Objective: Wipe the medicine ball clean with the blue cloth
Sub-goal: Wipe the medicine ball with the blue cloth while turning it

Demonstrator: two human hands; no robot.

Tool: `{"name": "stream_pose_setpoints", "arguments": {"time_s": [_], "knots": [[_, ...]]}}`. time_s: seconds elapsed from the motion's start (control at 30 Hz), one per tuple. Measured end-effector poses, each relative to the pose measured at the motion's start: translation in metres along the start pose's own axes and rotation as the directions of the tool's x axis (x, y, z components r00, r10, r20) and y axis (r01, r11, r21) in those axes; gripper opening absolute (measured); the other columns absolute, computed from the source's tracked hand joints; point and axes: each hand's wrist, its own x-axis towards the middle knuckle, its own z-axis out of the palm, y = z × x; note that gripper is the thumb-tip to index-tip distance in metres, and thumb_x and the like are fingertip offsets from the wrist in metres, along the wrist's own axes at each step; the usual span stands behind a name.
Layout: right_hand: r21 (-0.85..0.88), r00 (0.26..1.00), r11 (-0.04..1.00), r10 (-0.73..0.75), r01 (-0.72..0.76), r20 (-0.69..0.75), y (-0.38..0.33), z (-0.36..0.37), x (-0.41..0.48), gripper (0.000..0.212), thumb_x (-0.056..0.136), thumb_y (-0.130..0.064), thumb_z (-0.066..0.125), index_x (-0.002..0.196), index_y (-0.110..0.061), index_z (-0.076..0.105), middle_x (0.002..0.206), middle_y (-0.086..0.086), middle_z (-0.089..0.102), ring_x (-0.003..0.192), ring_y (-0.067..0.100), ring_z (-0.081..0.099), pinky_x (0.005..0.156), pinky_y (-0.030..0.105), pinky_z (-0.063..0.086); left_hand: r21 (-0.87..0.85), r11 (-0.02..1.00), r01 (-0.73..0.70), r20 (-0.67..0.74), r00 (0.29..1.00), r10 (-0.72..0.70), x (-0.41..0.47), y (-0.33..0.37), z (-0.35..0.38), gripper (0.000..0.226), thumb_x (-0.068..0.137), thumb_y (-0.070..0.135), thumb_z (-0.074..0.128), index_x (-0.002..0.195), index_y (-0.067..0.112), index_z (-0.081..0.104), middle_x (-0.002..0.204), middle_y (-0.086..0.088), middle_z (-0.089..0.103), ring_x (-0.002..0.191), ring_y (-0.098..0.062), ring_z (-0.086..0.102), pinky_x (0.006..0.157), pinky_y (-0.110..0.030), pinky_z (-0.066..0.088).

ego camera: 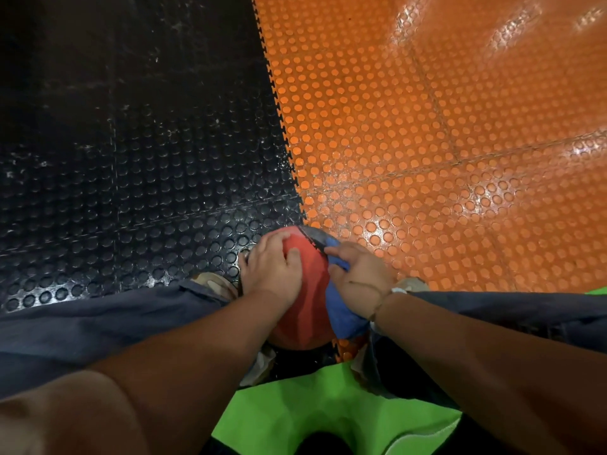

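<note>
Nearest the camera I see a green shirt (328,415) and 2 bare forearms reaching down between legs in dark trousers (82,326). A thin band (377,310) circles the right wrist.

Between the knees sits the ball (305,300), mostly red with a dark panel on its far side. It rests on the floor between 2 shoes, 1 by the left leg (210,280) and 1 by the right (410,284).

The left hand (272,267) lies flat on the ball's left side, fingers spread and straight, gripping nothing. The right hand (358,277) lies on the blue cloth (345,310) and presses it against the ball's right side. Its fingers are laid out over the fabric and not curled round it. The cloth bunches under the palm and hangs toward the wrist.

Beyond the ball the floor splits into a black studded mat (131,159) on the left and a glossy orange studded mat (427,126) on the right. A toothed seam (282,126) joins them, running away from the ball.
</note>
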Motion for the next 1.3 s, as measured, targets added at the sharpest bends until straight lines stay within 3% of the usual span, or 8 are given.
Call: {"name": "stream_pose_setpoints", "arguments": {"time_s": [0.23,0.4,0.57,0.73,0.87,1.07,1.2,1.3], "knots": [[0.282,0.957,0.918,0.288,-0.279,0.009,0.020,-0.014,0.025,0.011,0.088,-0.034,0.062,0.078,-0.028,0.060,0.104,0.004,0.064,0.090,0.026,0.058,0.086,0.040,0.050,0.023,1.000,-0.010,-0.129,0.992,0.013,0.006,-0.005,0.016,0.053,0.081,0.048,0.027,0.124,0.026,0.051,0.131,0.005,0.048,0.123,-0.021,0.039,0.108,-0.042,0.028],[0.007,0.995,0.999,-0.047,0.047,-0.091,0.006,0.001,0.026,0.023,0.088,-0.030,0.060,0.111,-0.030,0.056,0.100,-0.012,0.059,0.086,0.014,0.056,0.069,0.020,0.037,0.011,1.000,0.015,-0.146,0.989,-0.013,0.014,-0.011,0.014,0.057,0.078,0.053,0.033,0.125,0.028,0.051,0.129,0.007,0.050,0.123,-0.018,0.040,0.104,-0.038,0.032],[-0.051,0.967,0.967,0.246,-0.249,-0.058,0.029,-0.008,0.047,0.027,0.093,-0.028,0.052,0.118,-0.022,0.061,0.116,0.004,0.065,0.099,0.022,0.059,0.078,0.026,0.045,0.019,1.000,0.000,-0.192,0.981,0.004,0.013,-0.005,0.016,0.066,0.073,0.057,0.028,0.121,0.022,0.057,0.122,0.003,0.056,0.116,-0.023,0.046,0.099,-0.039,0.036],[-0.049,0.992,0.999,-0.014,0.008,-0.124,0.017,0.004,0.038,0.024,0.093,-0.028,0.051,0.113,-0.023,0.064,0.114,-0.002,0.060,0.098,0.018,0.054,0.078,0.022,0.037,0.031,1.000,0.002,-0.226,0.974,0.005,0.011,-0.001,0.019,0.071,0.068,0.058,0.025,0.117,0.019,0.059,0.118,0.000,0.058,0.112,-0.025,0.049,0.097,-0.040,0.037],[-0.078,0.967,0.965,0.248,-0.252,-0.061,0.034,-0.006,0.049,0.027,0.097,-0.029,0.044,0.116,-0.017,0.059,0.097,0.004,0.060,0.079,0.017,0.048,0.065,0.022,0.035,0.072,0.997,-0.018,-0.193,0.981,0.032,0.010,0.002,0.019,0.073,0.068,0.060,0.023,0.121,0.023,0.057,0.121,0.004,0.055,0.116,-0.022,0.046,0.100,-0.040,0.036],[-0.079,0.997,0.996,-0.041,0.037,-0.060,0.008,0.004,0.034,0.022,0.095,-0.030,0.047,0.110,-0.022,0.061,0.109,-0.002,0.056,0.094,0.016,0.052,0.076,0.022,0.036,-0.009,1.000,-0.011,-0.184,0.983,0.009,0.016,-0.005,0.012,0.071,0.071,0.065,0.025,0.119,0.024,0.057,0.120,0.004,0.055,0.116,-0.022,0.046,0.099,-0.038,0.036],[-0.007,0.979,0.982,0.185,-0.187,-0.086,0.023,0.000,0.047,0.025,0.095,-0.027,0.047,0.114,-0.017,0.060,0.110,0.003,0.063,0.088,0.018,0.055,0.076,0.027,0.045,-0.046,0.999,0.026,-0.135,0.990,-0.032,0.023,-0.011,0.006,0.051,0.085,0.060,0.050,0.123,0.027,0.055,0.125,0.006,0.051,0.121,-0.019,0.042,0.103,-0.040,0.035],[-0.026,0.994,0.996,0.078,-0.080,-0.081,0.013,0.004,0.043,0.021,0.094,-0.027,0.050,0.109,-0.020,0.062,0.109,0.001,0.061,0.091,0.018,0.056,0.079,0.026,0.045,-0.056,0.998,0.038,-0.149,0.988,-0.046,0.024,-0.012,0.006,0.052,0.081,0.057,0.058,0.123,0.026,0.055,0.124,0.006,0.050,0.121,-0.019,0.042,0.103,-0.040,0.035]]}}
